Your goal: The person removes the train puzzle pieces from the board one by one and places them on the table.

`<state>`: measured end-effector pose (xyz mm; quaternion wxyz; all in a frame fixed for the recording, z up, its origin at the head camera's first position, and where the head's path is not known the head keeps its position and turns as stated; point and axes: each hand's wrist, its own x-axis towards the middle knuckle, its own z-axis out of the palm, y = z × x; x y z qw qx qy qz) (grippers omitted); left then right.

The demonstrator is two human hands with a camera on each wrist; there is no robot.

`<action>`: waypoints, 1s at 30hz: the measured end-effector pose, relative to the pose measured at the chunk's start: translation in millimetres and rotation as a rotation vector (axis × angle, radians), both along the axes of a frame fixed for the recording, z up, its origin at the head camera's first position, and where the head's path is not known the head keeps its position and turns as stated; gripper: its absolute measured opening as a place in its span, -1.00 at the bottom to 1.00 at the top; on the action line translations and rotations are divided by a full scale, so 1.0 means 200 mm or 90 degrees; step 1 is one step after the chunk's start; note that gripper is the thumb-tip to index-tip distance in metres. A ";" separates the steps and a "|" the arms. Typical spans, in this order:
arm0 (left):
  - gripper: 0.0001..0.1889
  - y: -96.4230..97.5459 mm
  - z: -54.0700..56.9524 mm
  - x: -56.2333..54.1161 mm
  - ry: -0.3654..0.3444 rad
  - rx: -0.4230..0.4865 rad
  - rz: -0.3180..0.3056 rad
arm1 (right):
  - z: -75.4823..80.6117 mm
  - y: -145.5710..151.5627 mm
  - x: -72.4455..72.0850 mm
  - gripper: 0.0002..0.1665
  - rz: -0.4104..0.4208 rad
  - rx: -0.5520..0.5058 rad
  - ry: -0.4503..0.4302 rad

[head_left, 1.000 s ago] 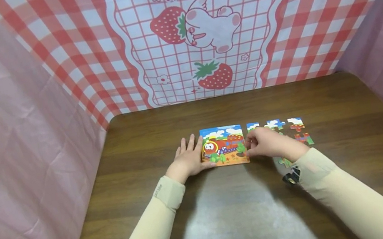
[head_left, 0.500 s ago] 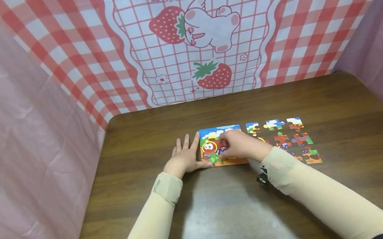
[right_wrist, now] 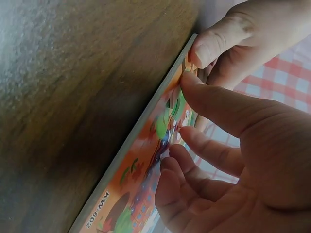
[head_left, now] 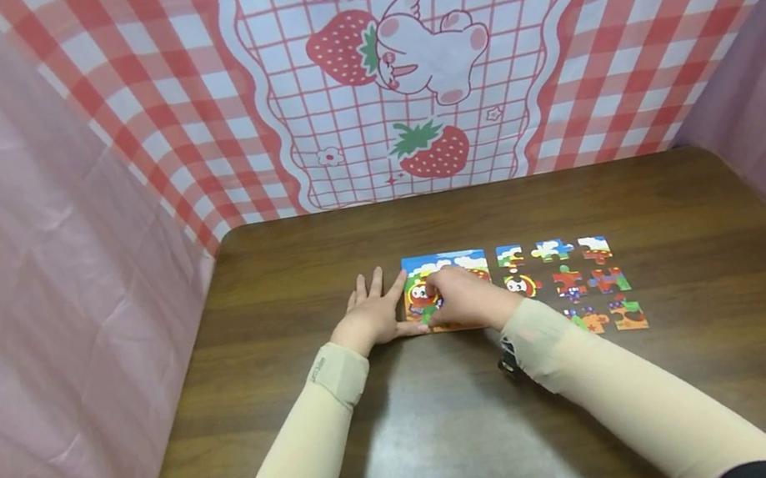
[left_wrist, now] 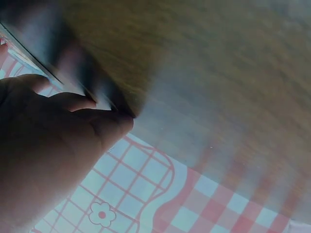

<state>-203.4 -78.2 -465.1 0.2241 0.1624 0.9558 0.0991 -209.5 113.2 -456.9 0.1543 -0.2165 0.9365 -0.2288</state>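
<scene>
A small picture board (head_left: 441, 258) of a cartoon train lies flat on the table. My left hand (head_left: 372, 319) is at its left side, fingers spread, thumb tip on the bottom left corner. Over the board's left part, my right hand (head_left: 470, 297) bends its thumb and fingers down to the picture. In the right wrist view, thumb and fingertips of the right hand (right_wrist: 218, 141) pinch a jigsaw piece (right_wrist: 164, 122) with a green bush, low against the board's surface. The fingers partly hide this piece. The left wrist view is dark, with the left hand (left_wrist: 58, 136) beside the board's edge.
Several loose jigsaw pieces lie in rows right of the board, among them one with a white eyed face (head_left: 518, 286) and one with a tree (head_left: 627, 314). The wooden table (head_left: 322, 241) ends at a checked strawberry cloth (head_left: 182, 129); pink curtains hang at both sides.
My right hand has moved left, from the gap beside the pieces to over the board's left part, bringing a jigsaw piece. The left hand stays at the board's left edge.
</scene>
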 end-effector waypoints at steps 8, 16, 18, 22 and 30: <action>0.06 0.00 -0.01 0.00 -0.006 0.003 0.001 | -0.01 -0.02 -0.02 -0.53 -0.025 0.004 -0.029; 0.07 0.00 0.00 0.00 -0.013 -0.002 0.002 | 0.01 -0.03 -0.01 -0.74 -0.050 -0.025 -0.042; 0.07 0.01 0.00 0.00 -0.013 -0.002 0.003 | 0.00 -0.03 -0.01 -0.76 -0.050 -0.034 -0.040; 0.08 0.01 0.00 0.00 -0.011 0.000 0.006 | 0.00 -0.03 -0.01 -0.69 -0.055 -0.033 -0.041; 0.09 0.00 0.00 -0.01 -0.010 0.005 0.005 | 0.00 -0.02 -0.01 -0.74 -0.070 -0.057 -0.067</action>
